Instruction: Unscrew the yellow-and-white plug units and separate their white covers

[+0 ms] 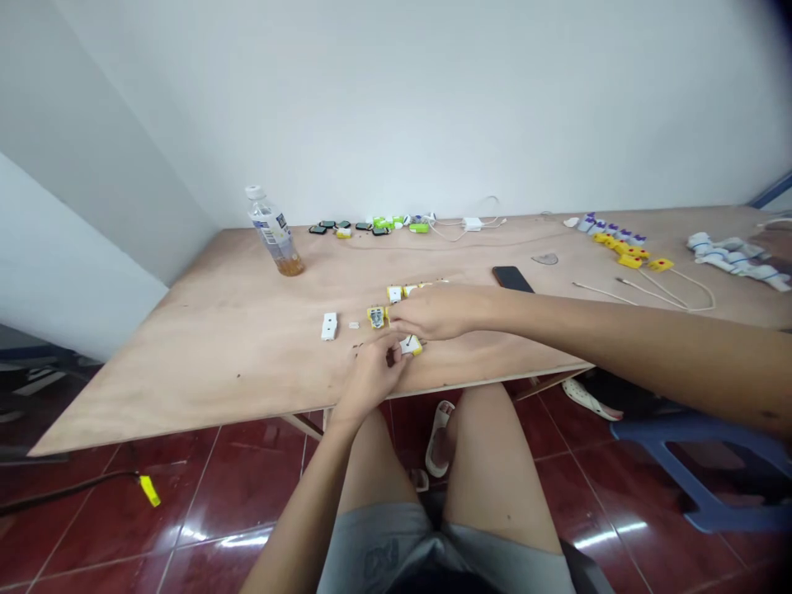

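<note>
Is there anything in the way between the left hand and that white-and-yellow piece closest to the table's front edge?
Nothing visible. The left hand already has its fingers at the left end of the white-and-yellow piece. The right hand lies just beyond the piece, not between them.

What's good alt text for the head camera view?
A person's left hand holds a small white-and-yellow piece on a wooden table, the right hand close beside it. A bottle stands at back left; a dark phone lies to the right.
</note>
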A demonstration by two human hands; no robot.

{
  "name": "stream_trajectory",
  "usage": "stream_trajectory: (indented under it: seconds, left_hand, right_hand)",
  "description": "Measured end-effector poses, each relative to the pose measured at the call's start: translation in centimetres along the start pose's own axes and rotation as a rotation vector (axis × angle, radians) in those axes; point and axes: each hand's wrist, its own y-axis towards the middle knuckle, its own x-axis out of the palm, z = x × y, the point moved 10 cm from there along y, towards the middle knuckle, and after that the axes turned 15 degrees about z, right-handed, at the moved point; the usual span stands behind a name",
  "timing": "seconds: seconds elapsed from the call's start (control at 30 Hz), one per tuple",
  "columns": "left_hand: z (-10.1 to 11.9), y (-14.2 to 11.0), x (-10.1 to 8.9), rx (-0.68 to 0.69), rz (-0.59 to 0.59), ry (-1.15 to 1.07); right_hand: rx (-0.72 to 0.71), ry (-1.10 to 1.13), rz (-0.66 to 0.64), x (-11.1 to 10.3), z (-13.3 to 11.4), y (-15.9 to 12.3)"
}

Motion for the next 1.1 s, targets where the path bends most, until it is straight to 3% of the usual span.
stream_trajectory:
  seconds: [0.27,0.4,0.6,0.73,0.83,0.9,1.1]
  left_hand:
    - [0.1,0.0,-0.1,0.002,0.009,0.003]
    - [0.2,0.1,-0.2,0.013,0.012,0.018]
    - [0.2,0.0,-0.1,-0.012,-0.019,0.021]
    - [0.5,-0.1,-0.2,-0.015,-0.029,0.006]
    - [0.5,-0.1,-0.2,-0.016,-0.035,-0.002]
    - [0.6,-0.1,-0.2,-0.017,-0.04,-0.003]
    - [0.9,0.2,-0.5,-0.058,-0.056,-0.017]
  right_hand:
    - [-0.04,0.071,0.077,0.1,0.7,0.8]
    - [-0.099,0.22,0.129,-0.6,0.3,0.4]
    - [-0.056,0.414,0.532,-2.2,1.5,-3.5]
    - [-0.013,0.385,0.674,1.9,2.1,-6.7]
    - [0.049,0.338,0.656,6.4,2.9,-7.3]
    - [0.069,0.334,0.673,8.1,3.4,-7.2]
    - [0.068,0.363,0.698,9.6,3.7,-6.2]
